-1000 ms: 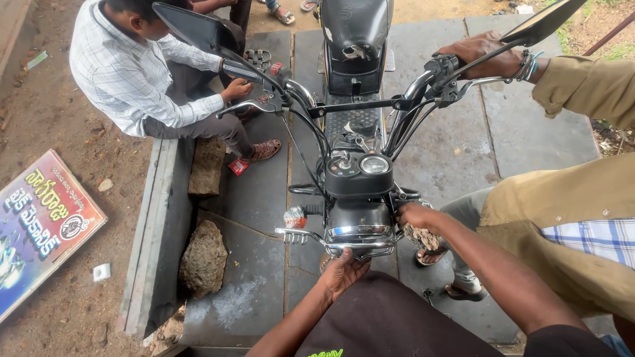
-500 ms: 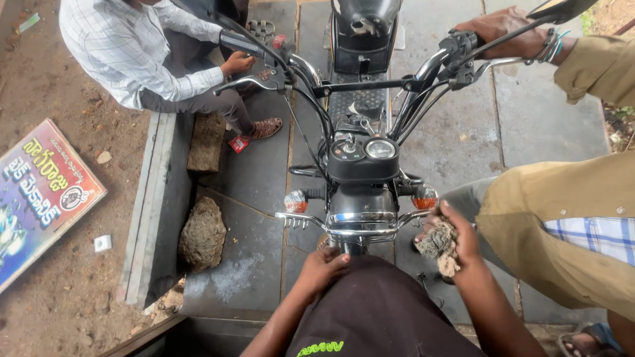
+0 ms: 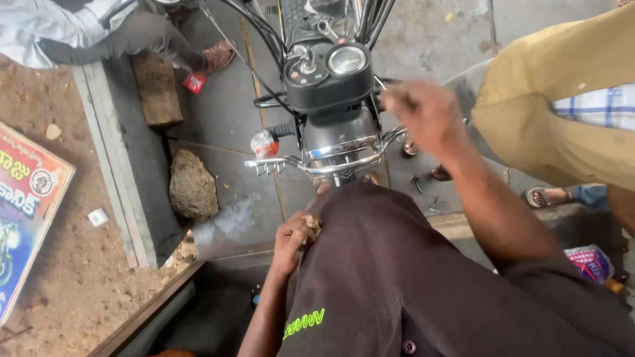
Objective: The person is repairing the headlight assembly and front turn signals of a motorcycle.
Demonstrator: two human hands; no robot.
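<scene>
Head view: You stand at the nose of a black motorcycle (image 3: 334, 125) parked on a dark grey stone platform (image 3: 225, 112), its round-dialled instrument pod (image 3: 327, 73) above the headlamp shell.

Your right hand (image 3: 426, 116) is raised just right of the headlamp, near the end of the curved chrome guard bar (image 3: 317, 165). It is motion-blurred, so you cannot tell whether it is wide, narrow or holding anything. Your left hand (image 3: 294, 241) is curled closed against your dark brown trousers (image 3: 397, 277), with nothing clearly in it.

By the look of it, the work is at the headlamp's right side. A closer reach there calls for coming in over the chrome bar, not through it.

An orange turn indicator (image 3: 264, 142) juts out at the bar's left end. A rough grey stone (image 3: 192, 185) lies near the platform's left edge, and a squared stone block (image 3: 157, 89) farther up it.

A person in a khaki shirt (image 3: 542, 112) crowds the right side, one sandalled foot (image 3: 546, 196) by the platform's front edge. Another person in a pale shirt (image 3: 59, 26) sits at the far left corner. A painted signboard (image 3: 26, 211) lies on the dirt.
</scene>
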